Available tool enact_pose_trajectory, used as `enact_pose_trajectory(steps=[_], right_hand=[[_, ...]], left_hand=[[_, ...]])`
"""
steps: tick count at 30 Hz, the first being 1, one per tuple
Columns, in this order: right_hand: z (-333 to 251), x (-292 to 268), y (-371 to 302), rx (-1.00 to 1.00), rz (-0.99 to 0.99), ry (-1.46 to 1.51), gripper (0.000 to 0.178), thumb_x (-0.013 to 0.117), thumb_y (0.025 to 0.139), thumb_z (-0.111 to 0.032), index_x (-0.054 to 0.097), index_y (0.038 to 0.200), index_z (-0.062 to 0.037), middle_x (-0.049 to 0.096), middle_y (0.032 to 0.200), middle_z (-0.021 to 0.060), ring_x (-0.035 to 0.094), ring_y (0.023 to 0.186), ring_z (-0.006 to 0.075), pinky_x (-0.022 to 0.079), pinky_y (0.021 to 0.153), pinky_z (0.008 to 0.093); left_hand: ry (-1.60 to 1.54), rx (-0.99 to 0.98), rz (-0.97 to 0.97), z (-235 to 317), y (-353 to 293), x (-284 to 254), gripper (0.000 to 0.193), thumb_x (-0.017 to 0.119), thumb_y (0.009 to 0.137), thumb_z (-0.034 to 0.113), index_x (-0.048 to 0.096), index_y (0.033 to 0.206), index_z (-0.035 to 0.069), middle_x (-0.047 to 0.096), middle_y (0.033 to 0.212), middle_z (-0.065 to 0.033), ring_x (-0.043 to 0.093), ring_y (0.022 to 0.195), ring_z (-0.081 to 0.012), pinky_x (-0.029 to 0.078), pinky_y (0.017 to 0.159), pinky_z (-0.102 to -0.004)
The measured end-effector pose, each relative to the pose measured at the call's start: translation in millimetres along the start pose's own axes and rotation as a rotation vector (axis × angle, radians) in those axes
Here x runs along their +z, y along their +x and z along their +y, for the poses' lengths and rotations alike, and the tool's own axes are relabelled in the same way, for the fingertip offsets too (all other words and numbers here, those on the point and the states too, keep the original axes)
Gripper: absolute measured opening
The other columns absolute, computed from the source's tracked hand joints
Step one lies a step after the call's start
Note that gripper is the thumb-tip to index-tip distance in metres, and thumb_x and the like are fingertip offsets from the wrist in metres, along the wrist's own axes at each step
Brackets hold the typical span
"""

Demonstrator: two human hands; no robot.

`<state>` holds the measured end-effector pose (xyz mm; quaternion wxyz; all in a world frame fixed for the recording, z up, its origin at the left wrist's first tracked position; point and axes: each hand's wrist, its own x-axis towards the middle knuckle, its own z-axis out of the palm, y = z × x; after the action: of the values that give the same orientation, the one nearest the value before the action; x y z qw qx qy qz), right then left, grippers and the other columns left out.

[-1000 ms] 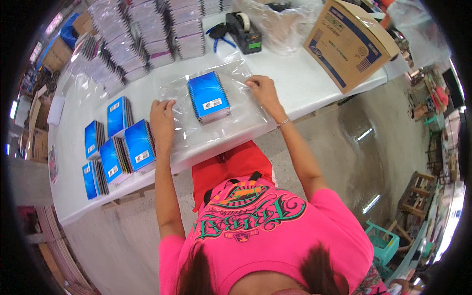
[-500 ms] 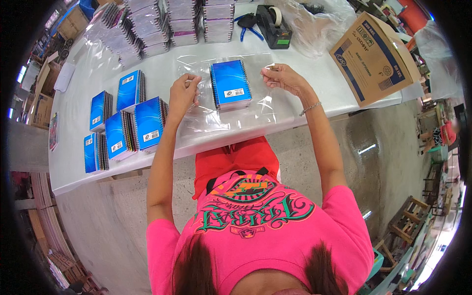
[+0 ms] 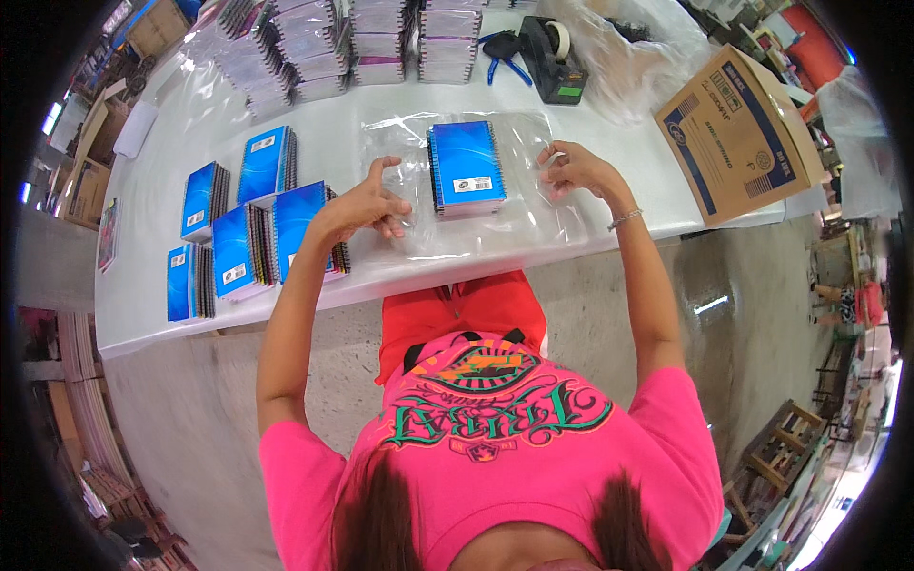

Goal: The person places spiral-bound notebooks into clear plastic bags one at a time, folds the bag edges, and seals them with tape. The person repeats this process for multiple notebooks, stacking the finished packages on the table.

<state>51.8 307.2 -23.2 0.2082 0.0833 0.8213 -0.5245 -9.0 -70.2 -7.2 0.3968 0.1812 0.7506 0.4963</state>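
Note:
A stack of blue-covered spiral notebooks [image 3: 465,157] lies on a clear plastic sheet [image 3: 519,224] spread over the table. My left hand [image 3: 373,202] is beside the sheet's left edge, fingers spread, with nothing visibly gripped. On the other side, my right hand [image 3: 579,171] hovers at the sheet's right edge; its bent fingers stand apart next to the plastic. Neither hand touches the notebooks. To the left of my left hand stand several smaller piles of blue spiral notebooks [image 3: 238,246], one partly hidden behind my wrist.
Tall stacks of wrapped notebooks [image 3: 381,43] line the far side. Beside them are blue-handled pliers [image 3: 505,59], a black tape dispenser [image 3: 554,62] and crumpled plastic [image 3: 628,57]. A cardboard box [image 3: 728,143] sits at the right end of the white-covered table [image 3: 143,314].
My left hand's fingers have spread from their pinch, and my right hand's fingers have loosened at the sheet's edge. The view has shifted slightly; the notebooks stay on the sheet.

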Motion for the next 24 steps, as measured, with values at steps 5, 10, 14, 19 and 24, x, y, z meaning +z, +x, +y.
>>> enact_pose_trajectory(steps=[5,10,14,19,24], right_hand=[[-3.4,6.4,3.4,-0.038,0.037,0.232,0.036,0.072,0.087,-0.028,0.06,0.106,-0.0002,0.061,0.085,0.0055,0.063,0.081,0.0143,0.058,0.072,0.0287],[-8.6,3.1,20.0,-0.112,0.001,0.351,0.031,0.071,0.089,-0.028,0.061,0.102,-0.0018,0.061,0.082,0.0039,0.063,0.077,0.013,0.058,0.072,0.0273],[-23.4,7.5,20.9,-0.111,-0.021,0.341,0.028,0.07,0.09,-0.025,0.06,0.099,0.0001,0.062,0.082,0.0047,0.064,0.073,0.0138,0.058,0.072,0.0264],[-35.9,20.3,22.4,-0.141,-0.023,0.355,0.026,0.067,0.093,-0.024,0.059,0.099,-0.001,0.061,0.08,0.0037,0.063,0.071,0.0127,0.056,0.067,0.0247],[-48.9,42.6,33.1,-0.177,-0.034,0.306,0.021,0.062,0.095,-0.023,0.056,0.098,-0.0028,0.058,0.075,0.0019,0.06,0.064,0.0107,0.051,0.057,0.023]], left_hand=[[-0.163,-0.053,0.208,-5.8,11.1,-9.0,0.063,0.059,0.094,0.047,0.039,0.137,0.006,0.06,0.088,-0.0065,0.062,0.069,-0.0133,0.052,0.066,-0.0278],[-0.115,0.055,0.312,-12.0,42.0,-9.6,0.043,0.053,0.098,0.043,0.056,0.117,0.004,0.054,0.08,-0.0021,0.059,0.066,-0.0116,0.048,0.06,-0.0252],[-0.066,0.131,0.297,-4.7,47.8,-12.3,0.036,0.05,0.099,0.037,0.058,0.108,0.003,0.053,0.077,-0.0019,0.057,0.064,-0.01,0.043,0.051,-0.0254],[0.041,0.207,0.461,8.3,58.1,7.1,0.029,0.048,0.099,0.032,0.057,0.101,0.004,0.056,0.075,-0.0047,0.051,0.055,-0.0109,0.039,0.043,-0.0259],[0.078,0.235,0.478,24.0,70.6,25.6,0.029,0.046,0.1,0.03,0.056,0.099,0.003,0.059,0.075,-0.0085,0.053,0.053,-0.0131,0.04,0.041,-0.0279]])
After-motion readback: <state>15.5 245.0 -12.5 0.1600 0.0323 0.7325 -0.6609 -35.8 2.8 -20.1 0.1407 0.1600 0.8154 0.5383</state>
